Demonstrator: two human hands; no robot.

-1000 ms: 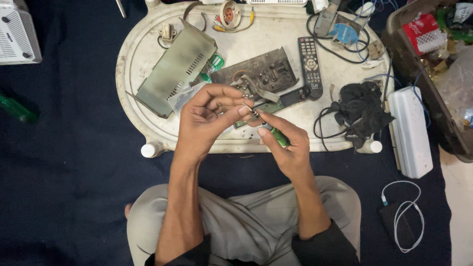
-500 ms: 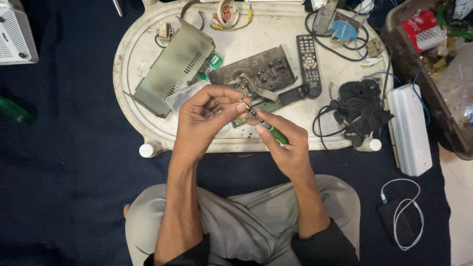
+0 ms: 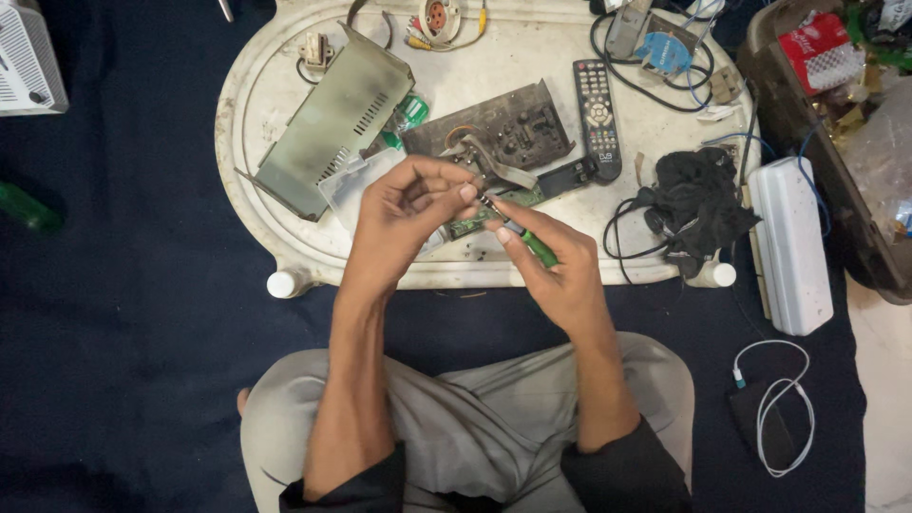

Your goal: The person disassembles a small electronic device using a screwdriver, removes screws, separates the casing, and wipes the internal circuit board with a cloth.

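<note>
Right hand (image 3: pixel 556 271) grips a green screwdriver (image 3: pixel 532 243), tip at the left hand's (image 3: pixel 408 214) pinched fingertips (image 3: pixel 465 193). Both hover above a circuit board (image 3: pixel 508 133) on the white tray (image 3: pixel 256 190).

A slim green-handled screwdriver (image 3: pixel 528 241) slants above the white oval tray's (image 3: pixel 285 228) near rim, its metal tip pointing up-left.

Left hand (image 3: pixel 404 214) shifted slightly leftward, fingertips now pinching at the tip of the green screwdriver (image 3: pixel 528 239), right hand (image 3: pixel 556 271) lowered a touch
</note>
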